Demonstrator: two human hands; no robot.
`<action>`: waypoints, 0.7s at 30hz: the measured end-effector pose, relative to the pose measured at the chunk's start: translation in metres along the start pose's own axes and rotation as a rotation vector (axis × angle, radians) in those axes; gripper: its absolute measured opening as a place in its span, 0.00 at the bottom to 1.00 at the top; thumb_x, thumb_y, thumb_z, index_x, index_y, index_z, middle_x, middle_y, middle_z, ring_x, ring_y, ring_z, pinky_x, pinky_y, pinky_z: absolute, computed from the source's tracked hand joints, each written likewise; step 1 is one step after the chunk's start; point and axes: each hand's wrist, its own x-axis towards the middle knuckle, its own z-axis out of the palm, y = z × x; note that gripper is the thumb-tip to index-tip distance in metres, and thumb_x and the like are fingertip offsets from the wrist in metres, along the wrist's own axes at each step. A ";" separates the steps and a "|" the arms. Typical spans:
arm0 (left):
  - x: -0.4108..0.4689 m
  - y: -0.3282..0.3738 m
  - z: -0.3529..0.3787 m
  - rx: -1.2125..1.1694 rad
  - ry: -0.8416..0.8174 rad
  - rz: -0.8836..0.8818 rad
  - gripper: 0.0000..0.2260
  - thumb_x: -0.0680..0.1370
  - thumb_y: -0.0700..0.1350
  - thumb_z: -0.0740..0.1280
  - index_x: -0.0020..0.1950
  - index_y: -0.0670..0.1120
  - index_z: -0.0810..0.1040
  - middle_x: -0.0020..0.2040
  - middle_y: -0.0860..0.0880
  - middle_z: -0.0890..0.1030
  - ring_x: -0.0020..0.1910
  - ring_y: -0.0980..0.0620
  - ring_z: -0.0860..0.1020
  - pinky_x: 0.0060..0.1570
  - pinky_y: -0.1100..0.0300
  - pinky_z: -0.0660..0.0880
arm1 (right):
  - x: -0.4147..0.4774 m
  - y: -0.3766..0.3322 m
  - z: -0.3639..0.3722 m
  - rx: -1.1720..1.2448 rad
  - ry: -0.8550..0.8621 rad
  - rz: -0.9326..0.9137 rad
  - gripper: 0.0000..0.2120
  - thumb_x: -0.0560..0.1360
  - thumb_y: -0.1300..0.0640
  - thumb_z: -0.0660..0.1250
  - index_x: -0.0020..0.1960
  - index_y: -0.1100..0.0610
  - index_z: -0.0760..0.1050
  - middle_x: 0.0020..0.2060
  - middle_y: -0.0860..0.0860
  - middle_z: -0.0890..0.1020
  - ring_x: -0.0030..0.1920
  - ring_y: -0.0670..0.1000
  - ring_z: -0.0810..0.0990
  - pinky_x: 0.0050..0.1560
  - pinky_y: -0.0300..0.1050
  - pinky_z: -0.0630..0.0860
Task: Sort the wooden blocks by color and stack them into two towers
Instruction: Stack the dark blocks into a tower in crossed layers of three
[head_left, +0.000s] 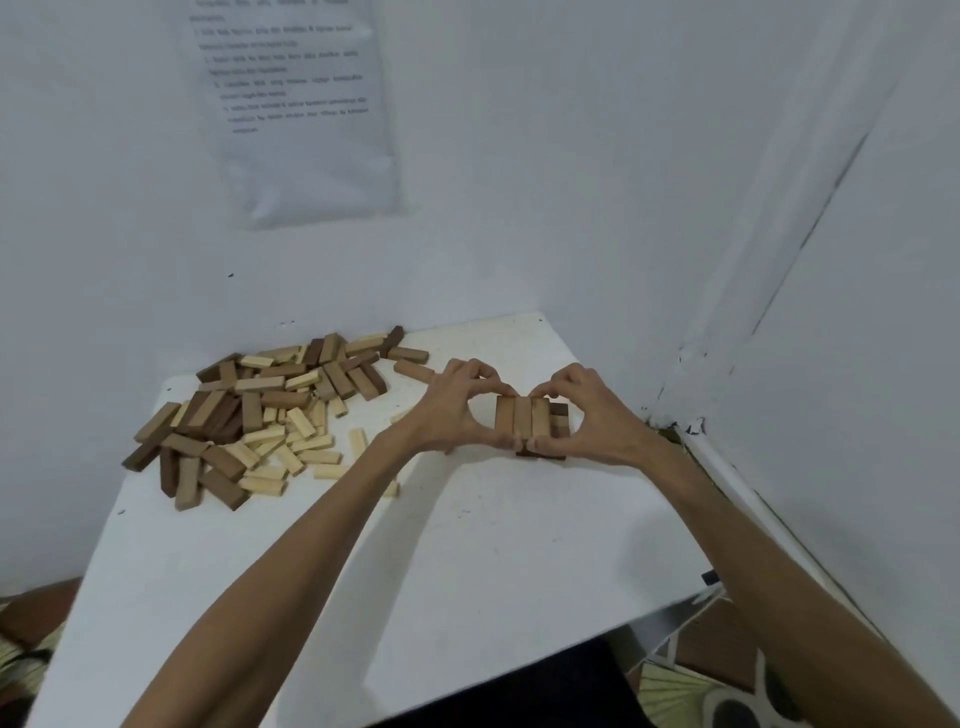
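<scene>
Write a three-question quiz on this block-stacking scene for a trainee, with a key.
1. True or false: the left hand and the right hand both grip the brown stack.
2. Multiple choice: the loose pile of mixed blocks lies (A) to the person's left of the stack, (B) to its right, (C) on the floor.
3. Fill in: the stack's top layer shows ___ blocks side by side.
Key: 1 true; 2 A; 3 three.
</scene>
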 end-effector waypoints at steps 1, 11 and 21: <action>0.008 0.000 0.004 0.000 -0.014 -0.004 0.32 0.60 0.71 0.71 0.62 0.62 0.79 0.54 0.66 0.68 0.58 0.57 0.63 0.64 0.53 0.64 | 0.000 0.007 -0.003 -0.006 0.002 0.016 0.28 0.65 0.39 0.78 0.63 0.41 0.76 0.56 0.40 0.69 0.63 0.41 0.66 0.61 0.37 0.67; 0.038 -0.010 0.032 -0.018 -0.067 -0.034 0.29 0.63 0.67 0.76 0.63 0.63 0.78 0.59 0.60 0.73 0.60 0.57 0.65 0.62 0.52 0.63 | 0.001 0.035 -0.008 -0.021 -0.033 0.081 0.28 0.67 0.39 0.78 0.64 0.38 0.74 0.60 0.40 0.70 0.65 0.41 0.65 0.65 0.44 0.67; 0.040 -0.014 0.034 -0.031 -0.054 -0.038 0.27 0.64 0.65 0.76 0.62 0.62 0.78 0.60 0.59 0.74 0.61 0.57 0.65 0.63 0.50 0.64 | 0.003 0.036 -0.008 0.008 -0.037 0.083 0.26 0.69 0.44 0.78 0.64 0.41 0.74 0.59 0.37 0.73 0.60 0.37 0.67 0.59 0.38 0.68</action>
